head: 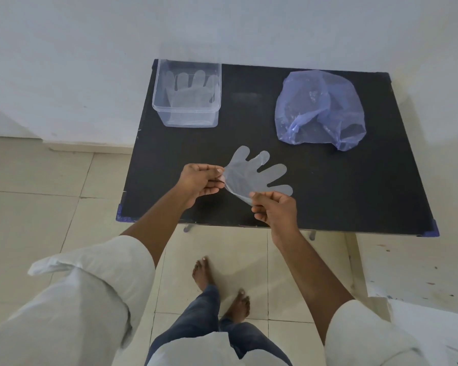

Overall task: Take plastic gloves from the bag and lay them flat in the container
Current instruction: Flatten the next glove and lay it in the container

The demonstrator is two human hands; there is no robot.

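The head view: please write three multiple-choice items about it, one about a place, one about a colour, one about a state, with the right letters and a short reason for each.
1. Where does the clear container stand on the black table?
A. far left corner
B. near right corner
C. centre

2. What colour is the bag?
A. red
B. translucent blue
C. opaque green

3. How is the loose glove held?
A. by both hands
B. by one hand
C. by neither hand

Answers:
1 A, it sits at the far left, by the wall.
2 B, a bluish see-through film.
3 A, the left hand and the right hand each pinch its cuff end.
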